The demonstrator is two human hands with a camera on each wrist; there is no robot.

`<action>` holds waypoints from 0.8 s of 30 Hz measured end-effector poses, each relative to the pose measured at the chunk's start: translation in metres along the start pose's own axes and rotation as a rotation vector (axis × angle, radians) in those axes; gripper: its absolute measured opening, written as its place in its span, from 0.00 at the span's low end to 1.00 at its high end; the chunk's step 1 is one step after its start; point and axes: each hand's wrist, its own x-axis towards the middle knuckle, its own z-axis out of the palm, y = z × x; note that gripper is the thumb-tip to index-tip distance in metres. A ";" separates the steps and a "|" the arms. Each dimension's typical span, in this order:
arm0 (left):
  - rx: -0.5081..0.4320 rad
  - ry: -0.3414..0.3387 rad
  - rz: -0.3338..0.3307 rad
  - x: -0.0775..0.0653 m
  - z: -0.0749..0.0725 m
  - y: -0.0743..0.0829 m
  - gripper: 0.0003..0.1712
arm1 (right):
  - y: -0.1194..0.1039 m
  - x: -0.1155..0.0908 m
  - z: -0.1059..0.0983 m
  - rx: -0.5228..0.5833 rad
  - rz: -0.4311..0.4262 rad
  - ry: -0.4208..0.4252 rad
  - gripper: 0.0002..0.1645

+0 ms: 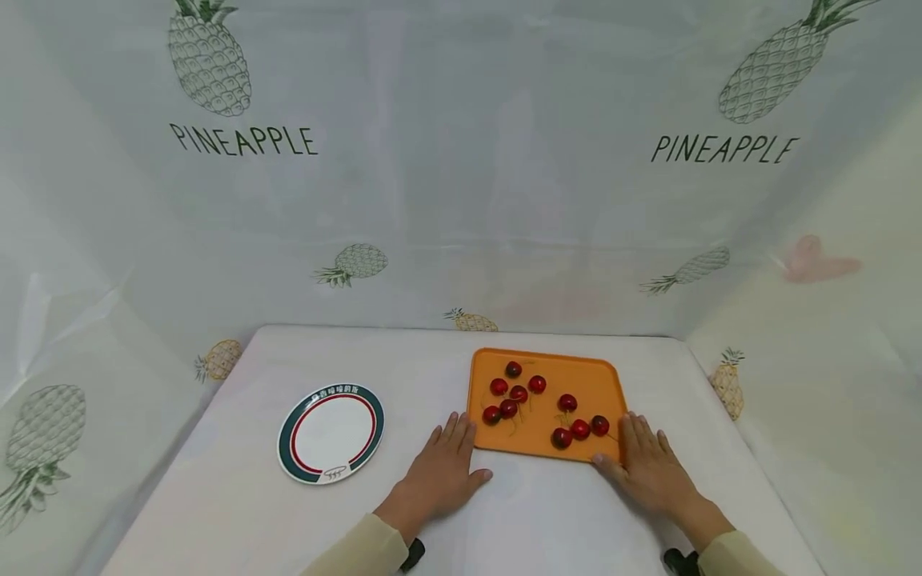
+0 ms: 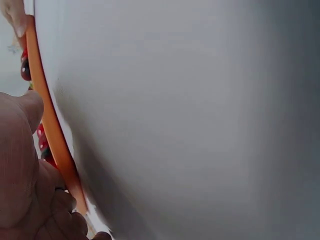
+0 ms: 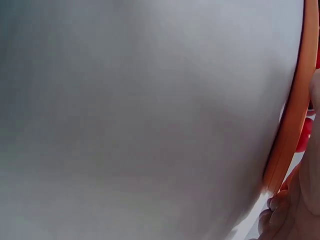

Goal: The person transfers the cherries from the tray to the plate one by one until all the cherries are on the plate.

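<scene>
An orange rectangular tray (image 1: 579,374) lies on the white table, with several dark red cherries (image 1: 519,394) in it. They form two loose groups, and thin stems show on some of them. My left hand (image 1: 442,472) lies with straight fingers along the tray's left edge, its thumb pointing toward the near edge. At the right edge, the fingers of my right hand (image 1: 651,476) extend forward, and its thumb touches the near right corner. Both wrist views show the orange tray side, (image 2: 52,120) in the left one and close beside the right hand (image 3: 302,200) in the other.
Left of the tray sits a white plate (image 1: 334,432) with a green rim and a red ring. The white table (image 1: 425,360) ends at a back edge just behind the tray. Around it hangs a pale curtain (image 1: 461,176) printed with pineapples.
</scene>
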 end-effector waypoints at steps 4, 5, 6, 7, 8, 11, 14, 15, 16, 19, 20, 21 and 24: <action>-0.036 -0.002 -0.014 -0.017 0.003 -0.012 0.50 | -0.013 0.001 0.005 -0.017 -0.046 0.021 0.63; -0.044 -0.003 -0.019 -0.021 0.003 -0.014 0.50 | -0.017 0.001 0.006 -0.016 -0.052 0.021 0.63; -0.047 -0.001 -0.023 -0.025 0.004 -0.017 0.51 | -0.020 0.000 0.007 -0.017 -0.057 0.020 0.63; -0.046 -0.001 -0.027 -0.029 0.005 -0.020 0.51 | -0.023 0.000 0.009 -0.013 -0.060 0.019 0.63; -0.047 -0.002 -0.032 -0.033 0.006 -0.022 0.51 | -0.026 0.000 0.010 -0.014 -0.063 0.017 0.63; -0.055 -0.005 -0.040 -0.043 0.007 -0.028 0.51 | -0.034 -0.002 0.013 -0.009 -0.069 0.013 0.63; -0.080 -0.012 -0.054 -0.053 0.005 -0.033 0.52 | -0.043 -0.005 0.014 -0.007 -0.090 0.025 0.62; -0.082 -0.015 -0.058 -0.057 0.005 -0.035 0.52 | -0.046 -0.006 0.014 -0.007 -0.101 0.034 0.62; -0.086 -0.016 -0.062 -0.060 0.004 -0.037 0.52 | -0.049 -0.007 0.015 -0.012 -0.107 0.036 0.62; -0.083 -0.015 -0.069 -0.071 0.001 -0.042 0.52 | -0.057 -0.010 0.018 -0.026 -0.128 0.049 0.61; -0.080 -0.017 -0.073 -0.075 0.001 -0.044 0.52 | -0.060 -0.011 0.019 -0.035 -0.136 0.056 0.61; -0.077 -0.018 -0.074 -0.078 0.001 -0.046 0.52 | -0.063 -0.012 0.020 -0.044 -0.144 0.061 0.61; -0.081 -0.026 -0.085 -0.086 -0.001 -0.050 0.52 | -0.069 -0.015 0.023 -0.060 -0.160 0.069 0.60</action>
